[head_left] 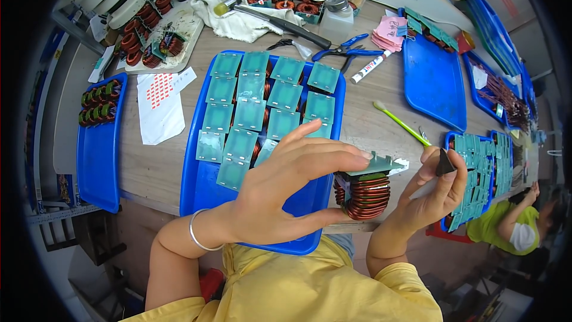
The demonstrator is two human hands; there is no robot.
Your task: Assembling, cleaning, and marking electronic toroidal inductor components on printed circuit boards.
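My left hand holds a copper-wound toroid coil over the tray's right edge. Its fingers press on the green circuit board on top of the coil, and the thumb lies at the winding's lower side. To the right, my right hand pinches a slim brush with a bright green handle. A dark wedge-shaped tip shows between those fingers, apart from the coil. Below my left hand is a blue tray with rows of coils under green boards.
A blue tray with several coils lies left, near a white paper. Beyond are a hammer, blue-handled pliers, a paint marker and pink notes. Further trays line the right; another person sits there.
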